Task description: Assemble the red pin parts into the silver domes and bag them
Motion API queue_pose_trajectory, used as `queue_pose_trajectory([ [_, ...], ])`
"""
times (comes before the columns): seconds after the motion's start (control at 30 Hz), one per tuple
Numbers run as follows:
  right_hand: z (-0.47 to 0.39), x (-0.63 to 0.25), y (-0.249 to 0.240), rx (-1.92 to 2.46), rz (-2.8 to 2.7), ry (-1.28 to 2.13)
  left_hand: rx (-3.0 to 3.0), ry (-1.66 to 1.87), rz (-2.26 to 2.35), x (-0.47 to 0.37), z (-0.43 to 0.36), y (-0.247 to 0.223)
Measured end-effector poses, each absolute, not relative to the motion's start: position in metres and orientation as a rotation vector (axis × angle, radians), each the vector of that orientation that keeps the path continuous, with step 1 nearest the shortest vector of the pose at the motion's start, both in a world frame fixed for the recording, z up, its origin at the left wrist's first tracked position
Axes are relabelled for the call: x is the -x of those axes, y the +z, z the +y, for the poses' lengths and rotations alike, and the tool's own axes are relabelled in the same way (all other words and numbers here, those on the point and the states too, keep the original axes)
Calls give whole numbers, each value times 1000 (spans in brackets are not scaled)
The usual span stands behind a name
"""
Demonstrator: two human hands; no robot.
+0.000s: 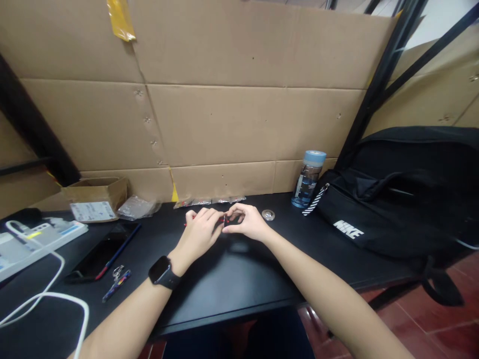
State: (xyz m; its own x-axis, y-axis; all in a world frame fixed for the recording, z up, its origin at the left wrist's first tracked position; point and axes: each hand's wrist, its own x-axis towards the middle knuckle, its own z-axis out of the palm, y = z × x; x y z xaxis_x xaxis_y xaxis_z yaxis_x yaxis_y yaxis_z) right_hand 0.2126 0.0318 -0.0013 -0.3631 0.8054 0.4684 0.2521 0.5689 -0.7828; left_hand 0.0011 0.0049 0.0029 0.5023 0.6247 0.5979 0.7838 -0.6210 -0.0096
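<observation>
Both hands meet above the middle of the black table [239,279]. My left hand [202,229], with a dark watch [163,272] on its wrist, has its fingers closed round a small red and black item [225,220]. My right hand [247,222] pinches the other side of the same item with thumb and fingers. Most of the item is hidden by the fingers, and its shape is too small to tell. A small round clear and silvery object [268,215] lies just right of my right hand. Behind the hands, a row of small clear packets [209,201] lies along the cardboard wall.
At the right are a water bottle [309,179] and a black bag [404,199]. On the left are an open carton [95,199], plastic wrap [137,207], a phone [105,252], a keychain [117,283], a power strip [45,244] and white cables [60,295].
</observation>
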Motion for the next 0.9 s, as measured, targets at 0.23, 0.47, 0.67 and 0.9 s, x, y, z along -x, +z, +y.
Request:
queue_pose_trajectory([
  [0.23, 31, -215, -1, 880, -1877, 806, 2515, -835, -1168, 2, 9, 0],
  [0.47, 32, -215, 0, 831, -1864, 909, 2494, -896, -1166, 5, 11, 3],
  [0.67, 31, -217, 4, 799, -1978, 672, 2505, -897, -1185, 5, 12, 2],
  [0.9, 28, -216, 6, 784, -2052, 488, 2521, -898, -1210, 4, 13, -1],
])
